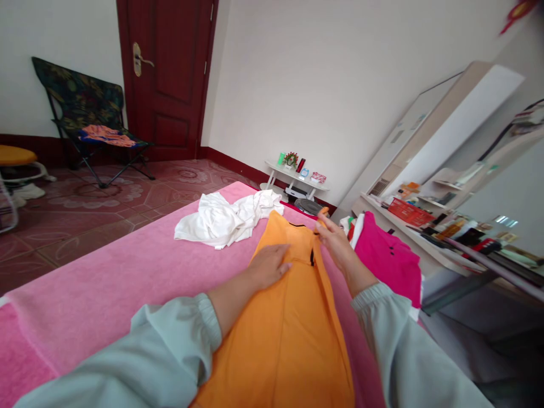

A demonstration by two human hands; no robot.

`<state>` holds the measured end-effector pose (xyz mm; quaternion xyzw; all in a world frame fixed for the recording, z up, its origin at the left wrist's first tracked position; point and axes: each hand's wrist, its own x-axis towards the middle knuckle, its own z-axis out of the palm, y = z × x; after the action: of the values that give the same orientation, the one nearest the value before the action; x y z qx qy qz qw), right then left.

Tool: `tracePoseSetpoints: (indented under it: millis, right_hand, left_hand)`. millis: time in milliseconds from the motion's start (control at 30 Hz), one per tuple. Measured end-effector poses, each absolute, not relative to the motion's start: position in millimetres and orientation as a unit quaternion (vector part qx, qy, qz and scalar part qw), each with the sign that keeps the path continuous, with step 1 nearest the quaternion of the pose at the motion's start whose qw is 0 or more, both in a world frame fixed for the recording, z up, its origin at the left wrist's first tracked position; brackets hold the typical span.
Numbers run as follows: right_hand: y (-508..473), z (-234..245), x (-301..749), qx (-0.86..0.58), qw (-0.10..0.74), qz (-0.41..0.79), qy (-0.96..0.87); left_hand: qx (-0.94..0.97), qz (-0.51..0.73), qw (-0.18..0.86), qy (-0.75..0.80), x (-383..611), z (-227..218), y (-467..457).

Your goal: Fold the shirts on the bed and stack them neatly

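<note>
An orange garment (293,317) lies lengthwise on the pink bedspread (127,277), its dark-edged neckline and a small black tag at the far end. My left hand (270,266) rests flat on its upper left part, fingers stretched out. At the far right corner, my right hand (334,238) pinches a raised fold of the orange cloth between thumb and fingers. Just beyond the left hand sits a crumpled white garment (227,218). To the right of the right hand, a bright pink garment (389,255) lies over other folded clothes at the bed's edge.
A dressing table (454,255) with a red basket (410,212) and several bottles stands close on the right. Past the bed's far end is a small white shelf (293,173). A folding chair (85,107) with cloth on it stands left of the red door (170,73).
</note>
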<state>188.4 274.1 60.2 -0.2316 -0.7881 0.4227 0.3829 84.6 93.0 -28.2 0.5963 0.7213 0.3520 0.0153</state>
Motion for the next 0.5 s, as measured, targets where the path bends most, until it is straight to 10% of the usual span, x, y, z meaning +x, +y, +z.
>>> tracePoseSetpoints:
  millis: [500]
  right_hand:
    - [112, 40, 375, -0.379, -0.057, 0.153, -0.911]
  left_hand:
    - [0.592, 0.365, 0.032, 0.718, 83, -29, 92]
